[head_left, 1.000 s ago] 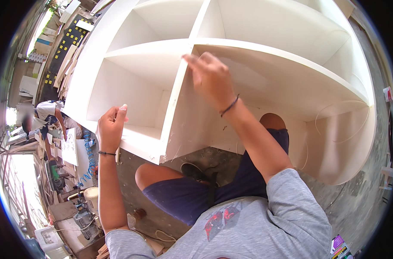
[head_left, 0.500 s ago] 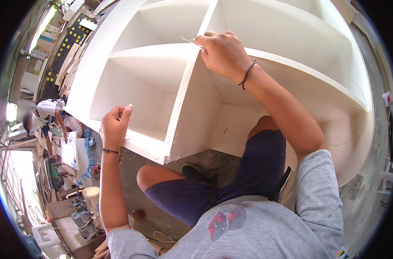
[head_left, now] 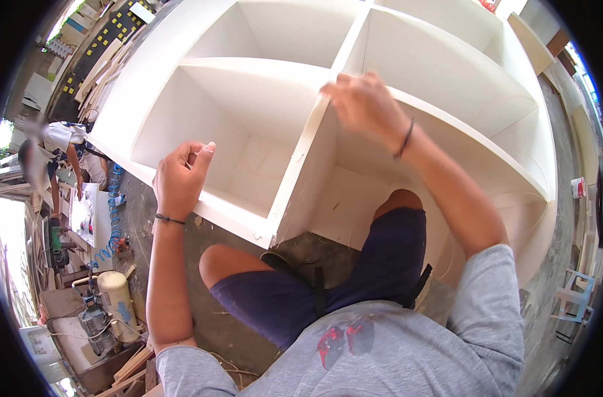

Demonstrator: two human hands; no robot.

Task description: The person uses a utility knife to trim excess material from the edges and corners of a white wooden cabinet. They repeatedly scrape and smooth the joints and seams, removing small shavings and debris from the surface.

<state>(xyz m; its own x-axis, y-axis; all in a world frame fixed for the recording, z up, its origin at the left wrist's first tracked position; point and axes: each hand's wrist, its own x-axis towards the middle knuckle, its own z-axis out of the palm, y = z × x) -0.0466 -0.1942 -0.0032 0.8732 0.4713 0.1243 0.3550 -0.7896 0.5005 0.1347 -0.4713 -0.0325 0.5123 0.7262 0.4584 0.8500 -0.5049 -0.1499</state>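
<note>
- At the open face of a large white shelf unit point(head_left: 320, 149), built of flat panels into box-shaped compartments, the two bare hands are well apart; the unit takes up the upper middle of the view.
- The right hand point(head_left: 367, 106) is at the narrow white divider point(head_left: 300, 159), where it meets a cross panel; it is blurred, fingers bent, and I cannot tell whether they grip anything.
- The left hand point(head_left: 180, 175) is by the unit's near left edge, fingers curled, thumb raised beside them; whether it touches that edge or holds something I cannot tell.
- A fast swipe along the divider could, I judge, catch a fingertip on its rough spots or lift a flake from the worn near corner point(head_left: 267, 238).
- The bare right knee point(head_left: 400, 198) is close to the shaded right bay, perhaps inside it, so a sudden leg shift might bump the panels.
- The panels look mostly smooth, bright left of the divider and duller right of it; small nicks and scuffs mark its front edge.
</note>
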